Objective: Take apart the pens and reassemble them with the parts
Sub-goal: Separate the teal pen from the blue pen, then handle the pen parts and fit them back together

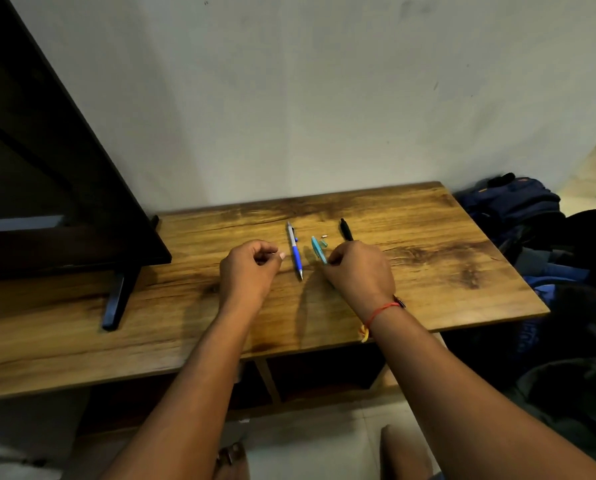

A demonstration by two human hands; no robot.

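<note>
Here, right hand point(359, 271) pinches slim teal barrel point(318, 249).

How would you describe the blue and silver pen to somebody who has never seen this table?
On the wooden table, look between the left hand and the right hand. The blue and silver pen lies there, untouched, with its tip toward the person. Unlike the teal barrel and the black pen to its right, it has a silver upper half and a blue grip.
</note>
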